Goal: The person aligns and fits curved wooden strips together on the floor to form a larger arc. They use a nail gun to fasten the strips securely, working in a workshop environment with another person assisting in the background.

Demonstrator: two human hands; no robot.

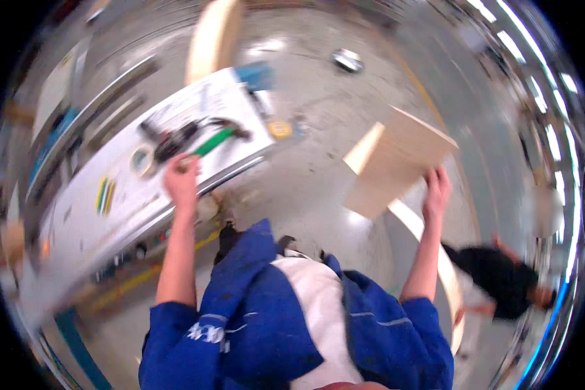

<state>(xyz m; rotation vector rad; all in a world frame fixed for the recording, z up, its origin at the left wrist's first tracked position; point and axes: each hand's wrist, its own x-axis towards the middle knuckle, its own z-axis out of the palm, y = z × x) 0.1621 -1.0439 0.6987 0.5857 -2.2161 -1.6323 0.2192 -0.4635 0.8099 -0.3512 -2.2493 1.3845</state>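
My left hand (183, 179) is closed around the end of a hammer (214, 142) with a green handle, held over the white-topped workbench (130, 201). The hammer's head points away from me, to the right, beside a dark tool (175, 140) whose kind is blurred. A roll of tape (143, 161) lies just left of this hand. On the right, my right hand (437, 188) grips the edge of a flat wooden board (403, 159). A pale wooden wedge-shaped piece (365, 149) shows at the board's left edge.
Several thin yellow and green sticks (104, 195) lie on the bench. A yellow round object (279, 130) is at its far corner. Curved wooden pieces stand beyond the bench (211, 42) and below my right hand (447, 279). Another person (500, 279) in dark clothes is at the right.
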